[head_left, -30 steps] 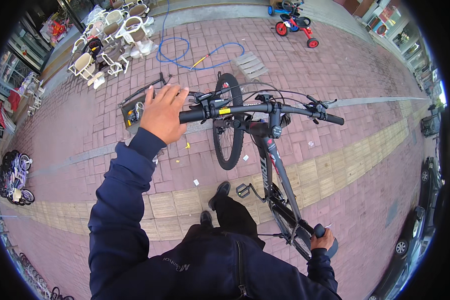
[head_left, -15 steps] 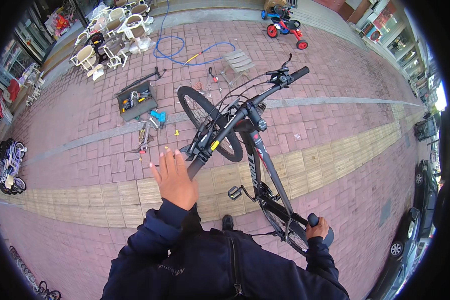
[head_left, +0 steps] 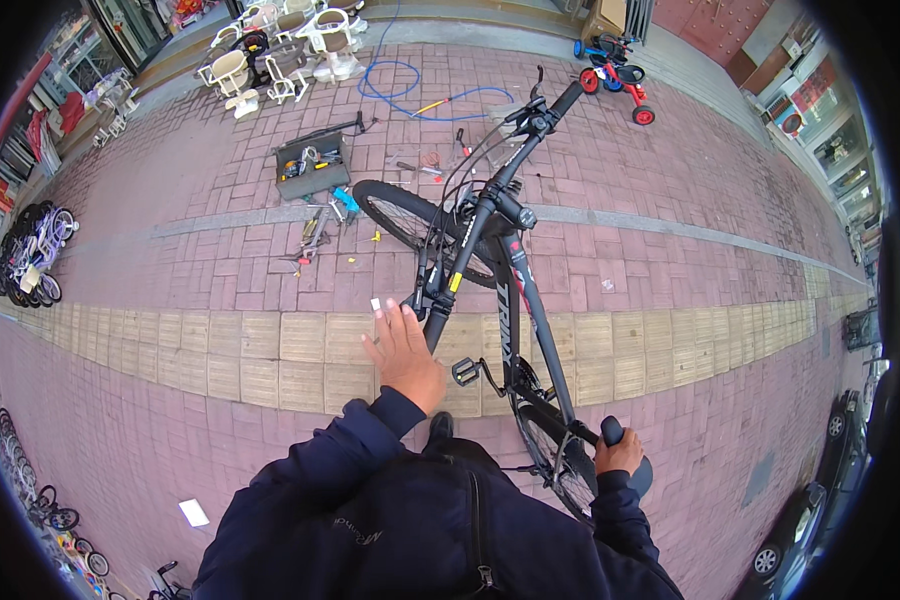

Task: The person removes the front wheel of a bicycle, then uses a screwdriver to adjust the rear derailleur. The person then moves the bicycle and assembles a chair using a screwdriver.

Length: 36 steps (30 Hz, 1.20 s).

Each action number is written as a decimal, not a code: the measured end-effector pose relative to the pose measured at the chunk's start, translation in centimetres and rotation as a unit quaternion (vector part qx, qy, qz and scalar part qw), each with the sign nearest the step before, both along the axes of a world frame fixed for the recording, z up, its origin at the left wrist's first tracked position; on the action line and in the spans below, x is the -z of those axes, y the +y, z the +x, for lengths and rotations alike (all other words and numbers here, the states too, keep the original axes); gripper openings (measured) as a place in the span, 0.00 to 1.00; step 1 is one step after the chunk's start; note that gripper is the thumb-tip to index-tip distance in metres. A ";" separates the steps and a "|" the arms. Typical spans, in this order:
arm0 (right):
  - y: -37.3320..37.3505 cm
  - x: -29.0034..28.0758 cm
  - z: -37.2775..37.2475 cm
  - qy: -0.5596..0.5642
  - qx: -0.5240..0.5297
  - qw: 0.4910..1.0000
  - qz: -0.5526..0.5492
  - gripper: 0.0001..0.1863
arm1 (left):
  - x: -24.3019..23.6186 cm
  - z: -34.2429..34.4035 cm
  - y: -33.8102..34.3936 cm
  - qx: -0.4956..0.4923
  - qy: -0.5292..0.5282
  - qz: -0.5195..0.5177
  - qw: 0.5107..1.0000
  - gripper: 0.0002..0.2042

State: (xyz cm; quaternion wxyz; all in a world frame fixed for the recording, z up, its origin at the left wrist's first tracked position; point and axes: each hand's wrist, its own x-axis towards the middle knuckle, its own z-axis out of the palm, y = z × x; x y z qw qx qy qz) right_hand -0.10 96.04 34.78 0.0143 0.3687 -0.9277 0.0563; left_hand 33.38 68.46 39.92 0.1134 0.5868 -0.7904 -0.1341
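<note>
Black bicycle (head_left: 515, 300), standing on brick paving just this side of an open toolbox (head_left: 312, 165): right hand (head_left: 620, 455) gripping its saddle (head_left: 638, 470), steadying it; left hand (head_left: 405, 350) hovering open-fingered beside the near handlebar grip (head_left: 438, 322).

Red brick pavement (head_left: 670, 290) with yellow tactile strip (head_left: 220, 350), black bicycle (head_left: 510, 310), open toolbox (head_left: 312, 165), scattered tools (head_left: 320, 225), blue hose (head_left: 400, 85)

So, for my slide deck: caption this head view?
Left hand open beside the bicycle handlebar grip, right hand gripping its saddle, on brick paving.

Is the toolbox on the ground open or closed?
Open: the toolbox lies on the brick paving with tools visible inside.
</note>
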 end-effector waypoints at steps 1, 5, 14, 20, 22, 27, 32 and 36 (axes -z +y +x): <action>-0.6 -0.3 -0.1 -0.005 0.001 1.000 0.005 0.17 | 0.2 -0.6 0.6 -0.003 0.020 0.023 1.000 0.52; -3.1 -2.0 0.4 -0.006 -0.008 1.000 0.003 0.17 | 0.8 -3.0 2.0 -0.055 0.067 0.036 0.996 0.51; -11.5 -7.9 8.1 0.031 -0.034 0.999 0.025 0.17 | -2.1 0.6 -0.3 -0.173 0.151 0.110 0.967 0.50; -18.4 -9.8 15.4 0.047 -0.109 0.992 0.040 0.16 | -3.5 9.7 -4.6 -0.238 0.136 0.132 0.953 0.50; -20.5 -9.2 18.0 0.044 -0.137 0.989 0.026 0.16 | -3.1 13.1 -5.2 -0.259 0.136 0.121 0.949 0.50; -20.5 -8.4 24.4 0.028 -0.167 0.985 0.043 0.18 | -1.4 21.4 -3.1 -0.302 0.101 0.094 0.943 0.50; -22.4 -8.6 32.5 0.040 -0.210 0.974 0.073 0.19 | -0.7 30.7 -3.9 -0.344 0.162 0.033 0.924 0.42; -25.4 -7.0 38.2 0.062 -0.255 0.963 0.057 0.19 | 1.1 36.7 -5.9 -0.371 0.128 0.038 0.919 0.41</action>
